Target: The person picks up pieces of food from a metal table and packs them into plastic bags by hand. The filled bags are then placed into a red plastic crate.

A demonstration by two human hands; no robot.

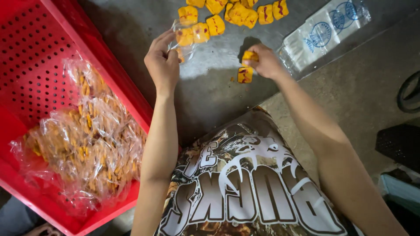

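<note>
I see a red crate [48, 65] of packed bags [87, 144] against the worktop's [210, 96] left edge. Flat empty bags [323, 32] lie right. My left hand [162, 61] pinches a clear bag [181, 43] open toward the loose yellow snacks [236, 13]; my right hand [264, 61] grips one snack [250, 56] above another [245, 75].

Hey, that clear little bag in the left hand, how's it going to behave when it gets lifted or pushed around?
The clear bag looks thin and crinkled, so it is probably floppy and will sag around the yellow pieces inside. It likely weighs almost nothing itself. The left hand pinches it at one edge; the glossy film may slip in a loose grip, and the pieces could spill out.
</note>
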